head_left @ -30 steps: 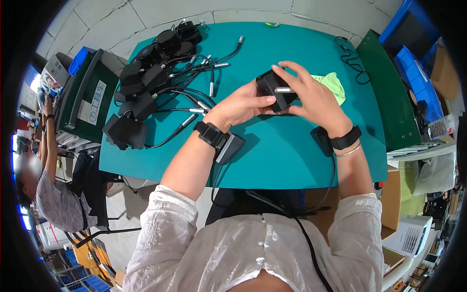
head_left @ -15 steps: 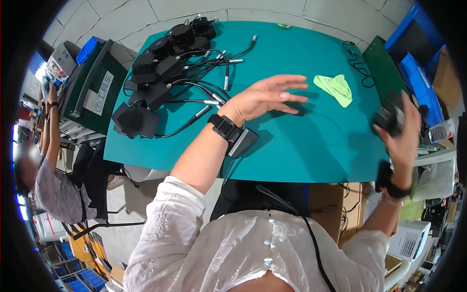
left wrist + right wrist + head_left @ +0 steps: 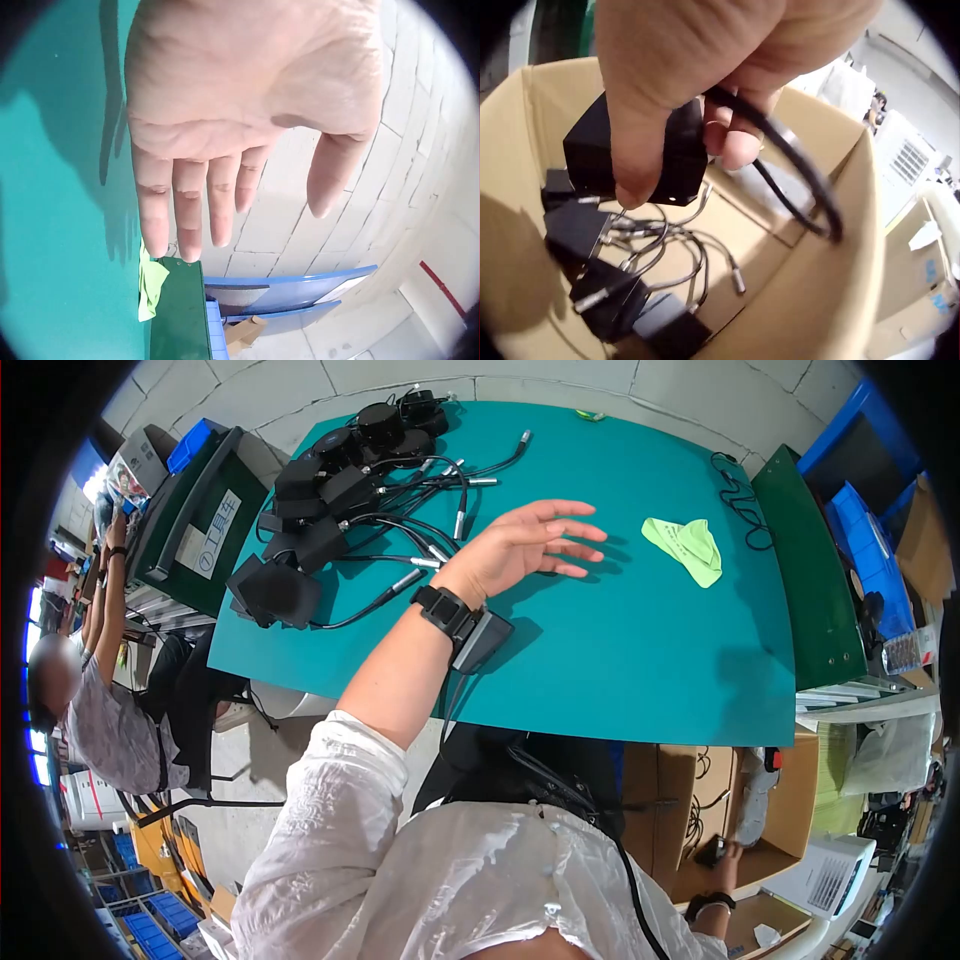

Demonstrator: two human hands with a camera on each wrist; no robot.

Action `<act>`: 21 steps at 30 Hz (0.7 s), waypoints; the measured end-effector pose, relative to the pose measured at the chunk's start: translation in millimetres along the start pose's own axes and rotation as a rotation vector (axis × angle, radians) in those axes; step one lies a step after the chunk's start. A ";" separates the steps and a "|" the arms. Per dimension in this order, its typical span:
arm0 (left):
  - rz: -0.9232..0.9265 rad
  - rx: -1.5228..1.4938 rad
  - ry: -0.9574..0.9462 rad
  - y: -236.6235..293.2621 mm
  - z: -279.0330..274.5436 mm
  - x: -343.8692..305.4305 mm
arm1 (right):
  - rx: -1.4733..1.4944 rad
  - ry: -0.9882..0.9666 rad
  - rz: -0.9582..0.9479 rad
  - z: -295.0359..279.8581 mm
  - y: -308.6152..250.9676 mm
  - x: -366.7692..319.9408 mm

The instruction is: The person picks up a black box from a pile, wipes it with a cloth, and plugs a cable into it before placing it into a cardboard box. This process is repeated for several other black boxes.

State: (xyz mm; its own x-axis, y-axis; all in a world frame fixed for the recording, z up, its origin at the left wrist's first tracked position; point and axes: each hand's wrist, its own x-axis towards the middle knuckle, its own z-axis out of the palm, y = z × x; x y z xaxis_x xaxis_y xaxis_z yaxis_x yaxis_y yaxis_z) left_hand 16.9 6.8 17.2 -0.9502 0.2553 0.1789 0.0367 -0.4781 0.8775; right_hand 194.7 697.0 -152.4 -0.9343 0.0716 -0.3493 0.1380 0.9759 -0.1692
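My right hand (image 3: 705, 60) grips a black box-shaped device (image 3: 682, 157), thumb on its near face, over the open cardboard box (image 3: 851, 247). A black cable (image 3: 821, 191) loops out beside the fingers. Below, several similar black devices (image 3: 581, 229) lie in the box with metal-tipped cables and a plastic-wrapped item (image 3: 769, 187). In the head view the right hand (image 3: 731, 857) is low at the right, partly beyond the table edge. My left hand (image 3: 515, 550) hovers over the green table (image 3: 620, 660), fingers extended and holding nothing; the left wrist view shows its bare palm (image 3: 247, 82).
A pile of black devices (image 3: 325, 495) with metal-tipped cables (image 3: 385, 598) covers the table's left side. A light green cloth (image 3: 690, 550) and a thin black cable (image 3: 742, 510) lie at the right. Another person (image 3: 125, 710) sits at the far left.
My right hand has carried the black device from between both hands over the table, rightward and down into the cardboard box. The left hand has let go and stays over the table.
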 end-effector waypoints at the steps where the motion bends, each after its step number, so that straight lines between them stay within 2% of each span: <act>1: 0.012 0.005 -0.010 0.3 -0.3 -1.6 | -0.085 0.002 -0.099 14.8 -1.5 -1.4; 3: -0.013 0.009 0.014 -0.4 3.2 -5.7 | -0.169 -0.242 -0.033 8.3 -47.2 -0.9; 4: -0.006 0.016 0.025 0.3 2.1 -5.0 | -0.225 -0.253 -0.122 19.9 -40.3 6.0; 7: -0.001 0.043 0.047 -0.4 -2.6 -2.0 | -0.293 -0.270 -0.168 57.0 -23.7 29.2; 8: -0.001 0.049 0.057 -0.8 -3.8 -2.0 | -0.330 -0.250 -0.250 49.2 -41.3 25.0; 11: -0.001 0.069 0.068 -1.5 -3.1 -2.9 | -0.325 -0.342 -0.185 66.9 -43.4 33.5; 13: -0.010 0.063 0.054 -0.8 -2.0 -3.0 | -0.396 -0.274 -0.243 71.2 -43.4 33.5; 15: -0.014 0.063 0.058 -1.4 -1.1 -3.3 | -0.318 -0.296 -0.203 81.7 -38.7 39.1; 16: -0.021 0.061 0.053 -1.2 -1.1 -2.9 | -0.342 -0.270 -0.121 94.2 -28.6 43.8; 19: -0.029 0.076 0.073 -1.1 -0.4 -3.8 | -0.282 -0.236 -0.173 94.3 -30.7 45.4; 20: -0.028 0.075 0.067 -2.7 0.5 -4.1 | -0.281 -0.232 -0.168 113.4 -3.6 50.7; 21: -0.027 0.070 0.068 -3.5 0.0 -4.0 | -0.332 -0.201 -0.262 142.7 34.1 63.1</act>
State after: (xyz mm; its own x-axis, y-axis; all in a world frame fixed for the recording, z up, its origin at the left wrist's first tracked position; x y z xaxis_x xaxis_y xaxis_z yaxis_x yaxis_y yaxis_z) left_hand 20.6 7.4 13.4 -0.9698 0.2086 0.1261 0.0301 -0.4112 0.9111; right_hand 187.3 705.3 -311.7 -0.8370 -0.1950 -0.5112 -0.2370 0.9713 0.0175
